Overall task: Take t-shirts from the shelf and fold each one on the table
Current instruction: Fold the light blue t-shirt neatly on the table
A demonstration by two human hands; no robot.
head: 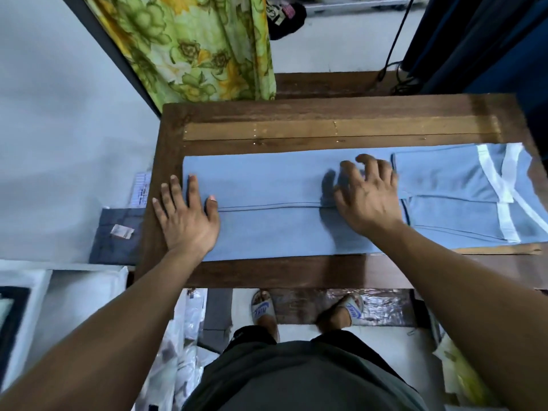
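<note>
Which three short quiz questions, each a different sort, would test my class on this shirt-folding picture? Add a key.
1. True or false: the shirt lies bunched in a heap.
2. Where does the left hand rest? A) the shirt's left end B) the curtain
3. Fill in: the shirt lies on a wooden ____.

Key: 1 false, it lies flat in a long strip; 2 A; 3 table, with the right hand resting mid-shirt.

The t-shirt (281, 203) lies lengthwise across the tabletop (296, 114), nearer its front edge. The left hand (186, 218) rests flat on the t-shirt's left end; the right hand (367, 197) rests on it right of the middle. A curtain (192, 46) hangs behind the tabletop's left corner.
</note>
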